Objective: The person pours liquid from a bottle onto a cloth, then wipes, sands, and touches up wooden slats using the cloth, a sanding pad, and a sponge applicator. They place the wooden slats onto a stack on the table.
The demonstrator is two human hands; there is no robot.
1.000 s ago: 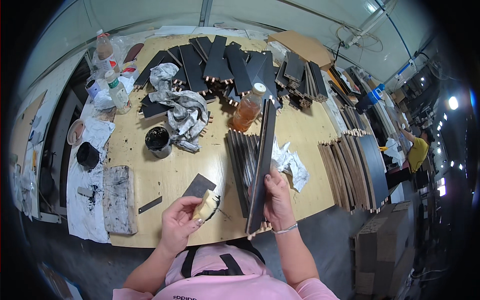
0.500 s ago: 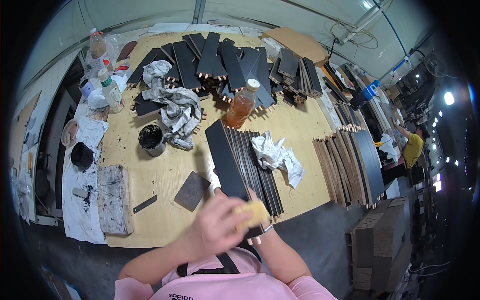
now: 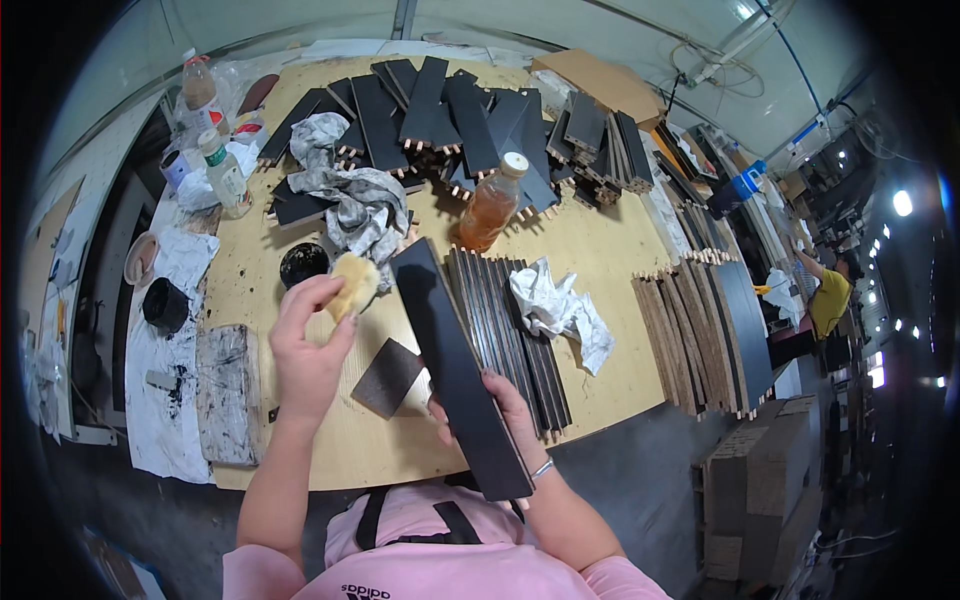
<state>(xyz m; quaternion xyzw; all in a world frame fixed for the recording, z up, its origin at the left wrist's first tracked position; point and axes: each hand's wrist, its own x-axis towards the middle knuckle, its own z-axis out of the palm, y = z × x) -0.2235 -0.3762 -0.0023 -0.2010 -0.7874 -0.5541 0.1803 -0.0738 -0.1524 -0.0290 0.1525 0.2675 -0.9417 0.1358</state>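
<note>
On the pale wooden counter (image 3: 620, 260), spread wide with work: a fanned heap of black-stained boards (image 3: 430, 100) along the far edge, a second batch of dark slats (image 3: 700, 330) standing in a row at the right, and a flat row of stained slats (image 3: 515, 335) near the middle. Long black board (image 3: 455, 370) held slanted above the counter, its near end gripped by the right hand (image 3: 500, 405), fingers closed around its underside. Left hand (image 3: 310, 345) raised just left of the board, closed on a yellowish sponge (image 3: 355, 283) pinched at the fingertips. Grey stained rag (image 3: 355, 205) beyond, crumpled white cloth (image 3: 555, 305) right of the slats, amber bottle (image 3: 492, 205) upright, small black pot (image 3: 303, 263) beside the sponge, dark sanding square (image 3: 385, 375) flat beneath.
</note>
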